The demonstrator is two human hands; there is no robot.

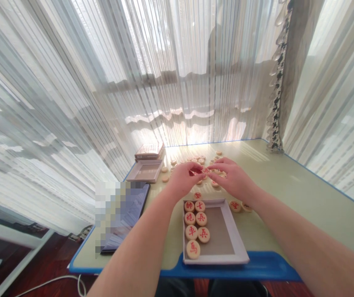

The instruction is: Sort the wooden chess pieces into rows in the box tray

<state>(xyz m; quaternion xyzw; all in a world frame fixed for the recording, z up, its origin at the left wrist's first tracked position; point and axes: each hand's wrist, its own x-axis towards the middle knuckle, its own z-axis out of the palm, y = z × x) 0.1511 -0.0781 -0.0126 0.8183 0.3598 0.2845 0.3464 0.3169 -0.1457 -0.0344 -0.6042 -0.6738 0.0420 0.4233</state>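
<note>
My left hand [185,178] and my right hand [232,176] reach side by side over a scatter of round wooden chess pieces [195,159] on the pale green table [303,198]. The left fingers curl around something red that I cannot make out. The right fingers pinch down among the loose pieces; what they hold is hidden. Just in front of my wrists lies a shallow white box tray [229,239] with several red-lettered pieces [197,227] lined up in two columns along its left side.
A second shallow tray [146,171] and a stacked folded board or box [149,151] sit at the far left. A dark tablet [130,214] lies at the left edge. Sheer curtains [102,82] surround the table. The near edge has a blue rim [257,270].
</note>
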